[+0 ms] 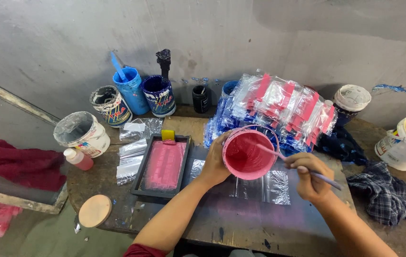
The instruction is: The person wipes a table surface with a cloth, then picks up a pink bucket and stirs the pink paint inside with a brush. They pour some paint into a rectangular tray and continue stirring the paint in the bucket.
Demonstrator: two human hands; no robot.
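- The small printing frame (161, 166), coated pink and lying flat on the dark worktable (241, 223), served as the landmark; a yellow squeegee (168, 135) sat at its far edge.
- Left of the frame stood a white tub (82, 133) and a small pink squeeze bottle (78, 159), with a round wooden lid (94, 211) nearer the table's front edge.
- Just right of the frame, the left hand (214, 164) was clamped around the side of the pink ink tub (247, 153), tilting its mouth toward the person.
- The tub was held above a clear plastic bag (265, 186) lying on the table, to the right of the frame.
- Further right, the right hand (310, 175) was closed on the handle of a thin stirring stick (279, 154), whose tip reached into the tub's pink ink.
- To stir well, I judged the left hand's grip should be kept firm and the tilt shallow, so ink would not run over the rim onto the bag.
- The stick was best swept along the tub wall and bottom in slow rounds, to avoid flicking ink.
- Behind the tub, well right of the frame, lay a stack of printed clear bags (279, 107).
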